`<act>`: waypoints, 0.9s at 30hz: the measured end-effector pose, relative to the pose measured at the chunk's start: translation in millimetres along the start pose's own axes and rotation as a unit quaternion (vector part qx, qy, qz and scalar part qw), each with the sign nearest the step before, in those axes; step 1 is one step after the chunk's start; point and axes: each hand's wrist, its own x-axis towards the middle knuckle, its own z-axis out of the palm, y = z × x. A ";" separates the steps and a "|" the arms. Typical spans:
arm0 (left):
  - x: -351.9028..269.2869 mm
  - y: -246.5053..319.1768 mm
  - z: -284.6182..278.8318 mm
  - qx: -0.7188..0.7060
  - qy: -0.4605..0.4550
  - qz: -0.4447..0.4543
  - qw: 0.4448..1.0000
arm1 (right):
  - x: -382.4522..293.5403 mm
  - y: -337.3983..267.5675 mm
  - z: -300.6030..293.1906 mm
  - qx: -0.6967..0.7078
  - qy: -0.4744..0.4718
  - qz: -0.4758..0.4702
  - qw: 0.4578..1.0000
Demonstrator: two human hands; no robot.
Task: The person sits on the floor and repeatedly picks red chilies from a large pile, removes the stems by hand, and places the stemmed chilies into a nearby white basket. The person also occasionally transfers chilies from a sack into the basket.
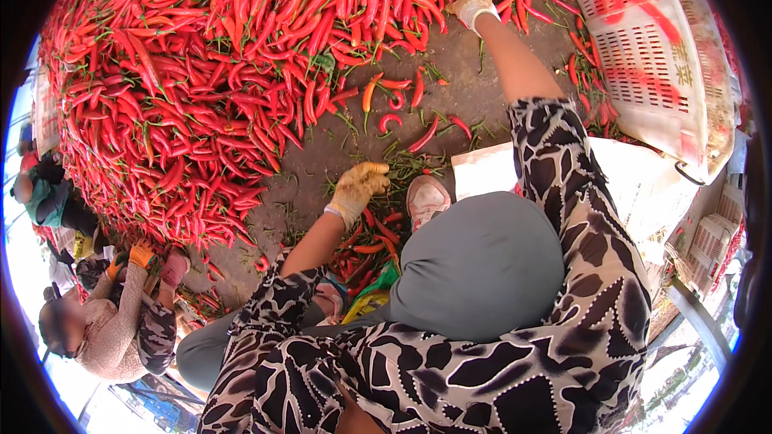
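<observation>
Both my hands wear stained, pale work gloves. My left hand (357, 191) hovers by a litter of green pepper stems (410, 164) in front of my shoe (427, 199); its fingers are curled, and whether anything is between them does not show. Farther out, my right hand (474, 8) reaches to the near edge of a large heap of red chili peppers (199, 90). Its fingertips are against the peppers, and the grip is hidden. Several loose peppers, among them a straight red chili (424, 135), lie on the brown floor (313, 163) between the hands.
Red peppers (362, 265) lie beside a green and yellow bag (371, 298) between my legs. A white perforated plastic crate (645, 60) stands at right, beside a white sack (639, 187). At lower left, a co-worker's orange-gloved hand (142, 253) touches the heap's edge.
</observation>
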 end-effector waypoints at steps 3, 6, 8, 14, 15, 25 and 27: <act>18.7 15.6 -6.2 -0.331 -0.012 0.018 0.944 | -48.5 1.4 16.2 0.377 -0.130 0.008 0.917; 32.4 34.1 -1.1 -0.303 0.034 0.116 0.945 | -145.1 -9.8 31.4 0.524 -0.283 0.014 0.803; 31.2 38.3 4.1 -0.302 0.054 0.104 0.946 | -211.9 -29.4 48.2 0.524 -0.326 0.002 0.787; -23.3 -10.3 0.0 -0.069 0.136 0.117 0.981 | -322.6 -68.4 76.7 0.290 -0.317 -0.337 0.838; -34.7 -22.2 -2.0 -0.263 0.124 0.003 0.957 | -327.5 -69.3 75.2 0.284 -0.347 -0.340 0.826; -86.8 -31.4 -40.2 -0.225 0.250 -0.161 0.928 | -245.6 -122.6 79.9 0.080 -0.202 -0.263 0.940; -87.2 -21.7 -33.2 -0.224 0.257 -0.147 0.928 | -226.8 -143.0 97.0 -0.088 -0.129 -0.339 0.928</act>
